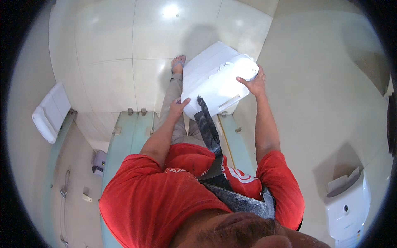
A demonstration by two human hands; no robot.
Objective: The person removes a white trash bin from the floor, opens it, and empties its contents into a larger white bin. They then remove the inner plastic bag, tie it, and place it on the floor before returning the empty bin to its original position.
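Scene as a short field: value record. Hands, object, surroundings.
object: large white piece, rounded edge, narrow slot near the side toward the body; tilted in view
left hand: grips the piece's left edge, thumb on the upper face
right hand: grips its right end, thumb on the upper face
hidden: most left fingers, underside of the piece
far left: smaller white fixture
lower right: white wall unit
near the body: pale green glass panels
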